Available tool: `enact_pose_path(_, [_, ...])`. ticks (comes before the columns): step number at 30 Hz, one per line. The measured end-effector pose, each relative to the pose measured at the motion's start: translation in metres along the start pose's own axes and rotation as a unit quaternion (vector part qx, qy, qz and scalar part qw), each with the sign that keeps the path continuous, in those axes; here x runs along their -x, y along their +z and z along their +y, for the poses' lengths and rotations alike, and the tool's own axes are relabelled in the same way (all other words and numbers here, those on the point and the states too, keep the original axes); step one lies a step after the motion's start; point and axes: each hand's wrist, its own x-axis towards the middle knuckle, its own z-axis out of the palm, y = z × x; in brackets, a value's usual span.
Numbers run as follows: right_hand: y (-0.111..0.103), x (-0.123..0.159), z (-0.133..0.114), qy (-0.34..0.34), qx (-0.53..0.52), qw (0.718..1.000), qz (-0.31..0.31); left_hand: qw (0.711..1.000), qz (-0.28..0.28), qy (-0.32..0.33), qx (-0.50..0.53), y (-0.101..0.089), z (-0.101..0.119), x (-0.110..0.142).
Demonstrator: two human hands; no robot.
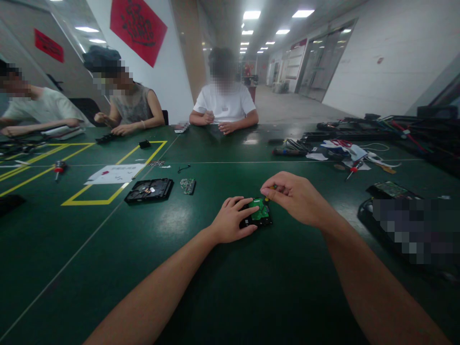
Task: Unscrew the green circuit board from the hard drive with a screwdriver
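Drive (268, 221), blk, w/ grn board (256, 216) up: placed ctr on table (201, 282), under L hand (233, 221); fingers spread apart, laid across its left part. Tool (275, 187), small, mostly hidden: clamped btwn thumb & fingers of R hand (296, 197), held at drive's far right corner; tip contact can't be told. Open drive (149, 190), loose PCB (187, 185): set left, just beside each other. Paper (115, 174): laid farther left. Person (224, 104), wht tee: seated far ctr.
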Motion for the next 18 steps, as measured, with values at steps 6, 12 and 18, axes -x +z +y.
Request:
enact_pose_path(6, [-0.004, 0.0027, -0.0021, 0.015, -0.06, 0.997, -0.046, 1.0, -0.001, -0.004, 0.004, 0.0004, -0.0008, 0.0002])
enact_pose_path(12, [-0.0044, 0.0027, -0.0013, 0.019, -0.052, 0.996, -0.069, 1.0, -0.003, -0.005, 0.002, 0.0005, -0.001, 0.0002])
enact_pose_path(18, [-0.0009, 0.0023, -0.0002, 0.058, -0.039, 0.997, -0.021, 1.0, -0.003, -0.002, -0.002, 0.0002, -0.0007, 0.0005])
